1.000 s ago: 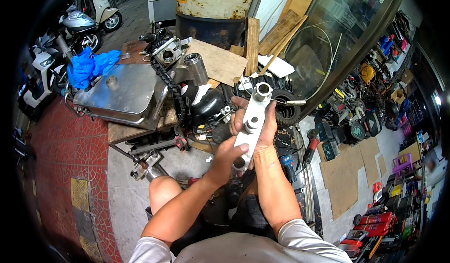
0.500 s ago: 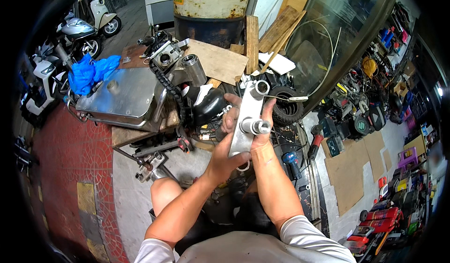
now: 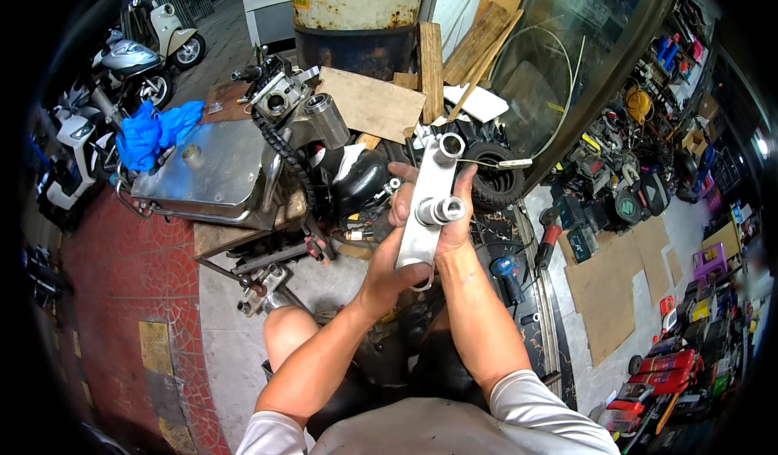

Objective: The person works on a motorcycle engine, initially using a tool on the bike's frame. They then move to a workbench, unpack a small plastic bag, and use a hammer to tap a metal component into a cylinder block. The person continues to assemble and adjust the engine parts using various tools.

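Both hands grip a long silver metal bracket [image 3: 428, 179] held upright in the middle of the view, with a round socket [image 3: 450, 148] at its top and a stepped metal cylinder [image 3: 442, 210] jutting rightward from its middle. My left hand [image 3: 385, 277] is closed on the lower end, thumb lying across it. My right hand [image 3: 454, 232] holds the right side, thumb raised along the edge, while curled fingertips show behind the left edge. Below the hands are my knees and dark clutter, partly hidden by my forearms.
A bench with a metal tank [image 3: 203, 179], blue plastic [image 3: 150, 139] and steel cylinder [image 3: 328, 119] stands left. Behind are a rusty drum [image 3: 356, 29] and boards [image 3: 373, 98]. Right are tyres [image 3: 502, 187], a blue power tool [image 3: 505, 273], cardboard [image 3: 604, 297] and piled tools.
The bracket has turned and tilted, so its middle cylinder now shows from the side, jutting right. My left thumb has slid lower across the bracket's end; my right hand has shifted slightly with it.
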`<act>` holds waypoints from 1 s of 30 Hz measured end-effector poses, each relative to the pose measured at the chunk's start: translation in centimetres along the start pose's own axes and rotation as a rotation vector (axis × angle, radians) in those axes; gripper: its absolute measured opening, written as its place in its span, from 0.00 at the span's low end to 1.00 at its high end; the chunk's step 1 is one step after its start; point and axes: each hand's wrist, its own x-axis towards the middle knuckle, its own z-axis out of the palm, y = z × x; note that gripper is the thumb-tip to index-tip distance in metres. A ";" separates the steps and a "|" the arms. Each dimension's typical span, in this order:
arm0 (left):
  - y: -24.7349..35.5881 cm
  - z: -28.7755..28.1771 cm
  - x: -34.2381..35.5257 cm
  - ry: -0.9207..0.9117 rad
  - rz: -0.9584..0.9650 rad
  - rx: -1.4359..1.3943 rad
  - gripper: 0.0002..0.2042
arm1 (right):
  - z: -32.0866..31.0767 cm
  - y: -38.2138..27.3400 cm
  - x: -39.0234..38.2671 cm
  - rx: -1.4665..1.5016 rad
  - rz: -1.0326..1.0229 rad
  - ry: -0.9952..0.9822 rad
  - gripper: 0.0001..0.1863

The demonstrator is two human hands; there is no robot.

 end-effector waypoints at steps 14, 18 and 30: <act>0.3 1.1 -0.8 0.111 0.191 0.459 0.33 | -1.9 0.9 0.9 0.107 0.128 0.052 0.64; -1.3 0.7 -0.9 0.144 0.247 0.303 0.33 | -1.2 1.0 0.4 -0.182 -0.002 -0.050 0.62; 1.9 1.0 -6.8 0.099 0.068 0.531 0.28 | -1.4 -1.8 -2.8 -0.017 0.004 0.005 0.36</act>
